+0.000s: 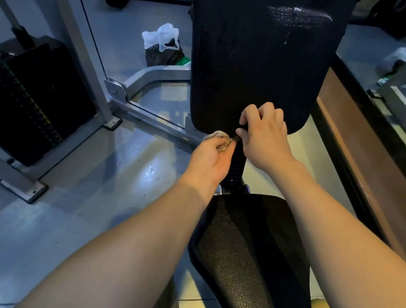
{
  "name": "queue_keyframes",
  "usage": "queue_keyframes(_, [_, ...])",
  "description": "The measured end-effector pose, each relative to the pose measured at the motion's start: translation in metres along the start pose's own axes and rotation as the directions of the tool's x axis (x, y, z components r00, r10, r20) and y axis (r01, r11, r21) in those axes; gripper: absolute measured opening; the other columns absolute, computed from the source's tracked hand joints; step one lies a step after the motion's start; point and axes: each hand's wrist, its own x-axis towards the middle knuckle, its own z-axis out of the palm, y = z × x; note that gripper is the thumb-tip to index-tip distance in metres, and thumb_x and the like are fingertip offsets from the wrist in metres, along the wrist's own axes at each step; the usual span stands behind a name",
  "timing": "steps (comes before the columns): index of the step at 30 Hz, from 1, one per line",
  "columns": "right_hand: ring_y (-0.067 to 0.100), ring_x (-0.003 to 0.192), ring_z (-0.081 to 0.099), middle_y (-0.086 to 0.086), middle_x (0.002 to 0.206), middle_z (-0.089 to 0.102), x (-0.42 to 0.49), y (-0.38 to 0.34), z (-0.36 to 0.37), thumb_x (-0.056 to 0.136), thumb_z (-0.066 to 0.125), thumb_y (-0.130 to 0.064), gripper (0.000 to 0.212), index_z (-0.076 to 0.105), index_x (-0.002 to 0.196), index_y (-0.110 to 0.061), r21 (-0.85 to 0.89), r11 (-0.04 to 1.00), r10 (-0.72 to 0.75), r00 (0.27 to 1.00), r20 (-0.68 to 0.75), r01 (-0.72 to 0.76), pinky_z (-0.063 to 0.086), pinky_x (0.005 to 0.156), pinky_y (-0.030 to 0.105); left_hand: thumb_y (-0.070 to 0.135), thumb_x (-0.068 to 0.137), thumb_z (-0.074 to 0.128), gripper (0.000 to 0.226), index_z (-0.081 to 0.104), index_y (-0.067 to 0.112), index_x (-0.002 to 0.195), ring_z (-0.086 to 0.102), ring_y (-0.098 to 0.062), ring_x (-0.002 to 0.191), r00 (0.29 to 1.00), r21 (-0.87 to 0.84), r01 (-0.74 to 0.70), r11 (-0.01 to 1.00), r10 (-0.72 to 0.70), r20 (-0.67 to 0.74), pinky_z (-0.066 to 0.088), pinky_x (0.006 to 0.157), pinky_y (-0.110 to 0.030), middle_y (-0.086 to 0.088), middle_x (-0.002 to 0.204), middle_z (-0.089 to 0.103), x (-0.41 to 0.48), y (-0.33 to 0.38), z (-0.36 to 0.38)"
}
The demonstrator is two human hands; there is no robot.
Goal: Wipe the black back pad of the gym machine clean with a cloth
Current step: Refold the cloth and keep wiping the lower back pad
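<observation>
The black back pad (257, 57) stands upright ahead of me, with pale streaks near its top right. My left hand (210, 158) grips a bunched, dirty whitish cloth (218, 137) just under the pad's lower edge. My right hand (264, 133) curls its fingers round the bottom edge of the pad, thumb against the ribbed black post (237, 162) below it. The two hands nearly touch at the post.
The black textured seat (246, 264) lies below my arms. A weight stack (21, 102) in a grey steel frame (87, 41) stands at left. A white plastic bag (162, 38) sits on the grey floor behind. A brown ledge (367, 164) runs along the right.
</observation>
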Motion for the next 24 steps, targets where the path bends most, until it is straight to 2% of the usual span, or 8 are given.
queue_keyframes(1, [0.021,0.096,0.034,0.0,0.107,0.035,0.002,0.0,0.0,0.098,0.065,-0.029,0.021,0.05,0.112,-0.022,0.001,1.0,-0.004,1.0,0.005,0.004,0.042,0.085,0.04,-0.006,0.1,0.045,0.045,0.061,0.014,0.063,0.053,-0.008,0.082,0.999,0.006,0.003,1.0,-0.003,0.054,0.04,0.109,-0.028,0.002,0.071,0.055,0.002,-0.001,-0.002])
queue_keyframes(3, [0.021,0.096,0.032,-0.001,0.107,0.033,0.003,0.001,-0.002,0.099,0.064,-0.03,0.021,0.05,0.112,-0.022,0.007,1.0,-0.016,1.0,0.02,0.016,0.04,0.085,0.038,0.001,0.101,0.05,0.035,0.065,0.015,0.074,0.058,-0.007,0.091,0.999,0.05,-0.026,0.998,0.024,0.045,0.048,0.1,-0.02,0.004,0.077,0.061,0.0,0.006,-0.004])
queue_keyframes(5, [0.02,0.096,0.031,-0.002,0.107,0.032,0.004,0.001,-0.003,0.1,0.064,-0.03,0.02,0.049,0.112,-0.023,0.012,1.0,-0.013,0.999,0.031,0.013,0.038,0.085,0.037,-0.011,0.097,0.046,0.026,0.061,0.004,0.083,0.061,-0.018,0.102,0.999,-0.086,-0.051,0.995,0.051,-0.005,0.051,0.102,-0.029,-0.007,0.087,0.063,0.001,0.014,-0.014])
queue_keyframes(7, [0.02,0.097,0.031,-0.002,0.108,0.031,0.004,0.002,-0.002,0.1,0.063,-0.03,0.021,0.047,0.112,-0.025,0.007,1.0,0.001,0.999,0.037,-0.001,0.039,0.086,0.037,-0.017,0.093,0.042,0.028,0.06,0.002,0.084,0.063,-0.024,0.101,0.999,-0.222,-0.026,0.975,0.032,0.025,0.049,0.107,-0.039,-0.014,0.091,0.063,0.002,0.019,-0.024])
queue_keyframes(13, [0.019,0.099,0.028,-0.004,0.111,0.029,0.005,0.008,-0.007,0.102,0.06,-0.033,0.021,0.047,0.117,-0.025,0.022,0.999,-0.032,0.996,0.088,0.03,0.032,0.087,0.035,-0.011,0.097,0.047,0.022,0.06,0.003,0.106,0.064,-0.025,0.115,0.983,-0.447,0.023,0.894,0.061,0.172,0.049,0.107,-0.041,-0.016,0.105,0.068,-0.002,0.0,-0.019])
queue_keyframes(16, [0.018,0.1,0.027,-0.004,0.111,0.028,0.006,0.009,-0.009,0.102,0.059,-0.034,0.022,0.047,0.117,-0.025,0.035,0.998,-0.046,0.993,0.105,0.042,0.032,0.088,0.035,-0.013,0.098,0.044,0.029,0.056,0.001,0.12,0.064,-0.027,0.12,0.982,-0.401,0.061,0.914,0.018,0.191,0.052,0.103,-0.036,-0.021,0.115,0.065,0.006,-0.01,-0.005])
queue_keyframes(20, [0.018,0.101,0.027,-0.004,0.111,0.027,0.006,0.008,-0.007,0.102,0.059,-0.034,0.021,0.047,0.117,-0.025,0.048,0.998,-0.038,0.993,0.11,0.033,0.032,0.089,0.036,-0.019,0.096,0.034,0.03,0.057,0.0,0.101,0.067,-0.022,0.095,0.972,-0.362,0.146,0.921,-0.064,0.227,0.055,0.092,-0.032,-0.016,0.096,0.064,0.006,-0.005,0.013])
queue_keyframes(24, [0.018,0.102,0.027,-0.004,0.112,0.027,0.005,0.009,-0.01,0.102,0.06,-0.032,0.022,0.046,0.118,-0.025,0.059,0.997,-0.051,0.99,0.128,0.044,0.03,0.089,0.035,-0.019,0.094,0.033,0.031,0.057,-0.001,0.105,0.059,-0.033,0.118,0.986,-0.33,0.066,0.942,-0.011,0.165,0.054,0.094,-0.038,-0.023,0.113,0.06,0.003,0.005,-0.013])
